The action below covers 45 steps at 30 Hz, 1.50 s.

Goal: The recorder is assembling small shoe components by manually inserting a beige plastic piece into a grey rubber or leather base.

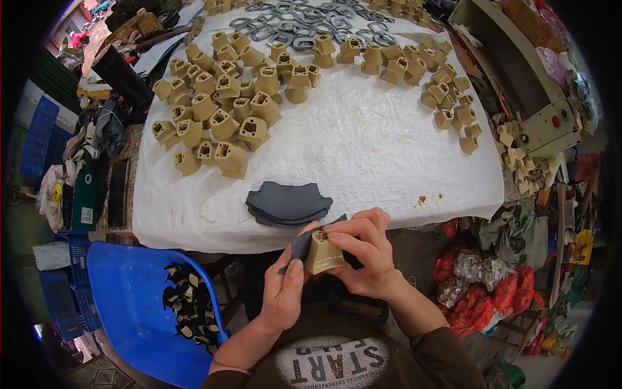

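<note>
Just past the table's near edge, I hold a beige block shoe heel [325, 255] with a hollow in its top. A dark grey curved cover piece [299, 246] lies against the heel's left side and shows behind it too. My left hand [285, 285] pinches the cover piece to that side, thumb in front. My right hand [367, 249] grips the heel from the right, its fingertips on the top edge; some of these fingers are hidden. On the table right beyond my hands is a small stack of similar dark grey pieces [288, 202].
Many beige heels [223, 123] stand at the table's left, with more heels [447, 97] at the right. Grey ring-shaped parts [304, 26] lie at the back of the white-covered table [363, 149]. A blue tub [129, 311] holds dark-covered pieces [189, 301]. Red bags [476, 311] lie lower right.
</note>
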Motion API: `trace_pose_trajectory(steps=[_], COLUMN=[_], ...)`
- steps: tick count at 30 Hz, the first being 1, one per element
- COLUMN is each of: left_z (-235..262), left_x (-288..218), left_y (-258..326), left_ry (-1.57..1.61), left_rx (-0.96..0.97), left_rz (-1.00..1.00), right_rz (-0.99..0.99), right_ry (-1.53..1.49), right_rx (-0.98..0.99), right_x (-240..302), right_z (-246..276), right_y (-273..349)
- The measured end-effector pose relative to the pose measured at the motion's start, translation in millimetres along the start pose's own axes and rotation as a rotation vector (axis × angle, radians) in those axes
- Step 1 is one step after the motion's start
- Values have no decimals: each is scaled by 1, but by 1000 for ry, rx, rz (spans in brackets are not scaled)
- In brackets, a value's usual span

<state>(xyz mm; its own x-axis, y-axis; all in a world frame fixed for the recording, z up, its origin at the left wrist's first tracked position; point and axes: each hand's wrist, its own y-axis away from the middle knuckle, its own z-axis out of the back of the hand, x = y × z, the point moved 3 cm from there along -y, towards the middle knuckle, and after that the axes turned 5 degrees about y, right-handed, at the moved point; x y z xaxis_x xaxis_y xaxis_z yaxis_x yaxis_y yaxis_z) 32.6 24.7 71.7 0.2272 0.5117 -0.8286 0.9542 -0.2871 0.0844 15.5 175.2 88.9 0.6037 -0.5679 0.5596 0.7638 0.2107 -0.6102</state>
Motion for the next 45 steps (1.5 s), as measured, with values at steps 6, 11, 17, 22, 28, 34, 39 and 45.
trace_pose_trajectory(steps=[6, 11, 17, 22, 28, 34, 39, 45], left_z=[9, 9, -3, -8, 9, 25, 17, 12], left_x=[2, 13, 5, 9, 4, 21, 31, 35], left_y=[-3, -4, -5, -9, -10, -14, -17, -18], left_ry=[-105, -319, -683, -946, -427, 121, 232, 158], left_rx=[-21, -80, -46, 3, 127, 218, 265, 298], left_rz=[3, -1, 20, -193, 94, 432, 596, 553], right_rz=[-71, -104, -76, -46, -84, -49, -20, -22], right_ry=[260, 354, 446, 472, 180, -92, -193, -228], right_rx=[202, 316, 366, 361, 236, 214, 242, 271], right_x=[14, 16, 18, 16, -10, -10, -6, -8], right_z=[11, 10, 6, 0, 1, 2, -2, -3], right_y=[-13, -14, -7, -2, 6, 8, 11, 15])
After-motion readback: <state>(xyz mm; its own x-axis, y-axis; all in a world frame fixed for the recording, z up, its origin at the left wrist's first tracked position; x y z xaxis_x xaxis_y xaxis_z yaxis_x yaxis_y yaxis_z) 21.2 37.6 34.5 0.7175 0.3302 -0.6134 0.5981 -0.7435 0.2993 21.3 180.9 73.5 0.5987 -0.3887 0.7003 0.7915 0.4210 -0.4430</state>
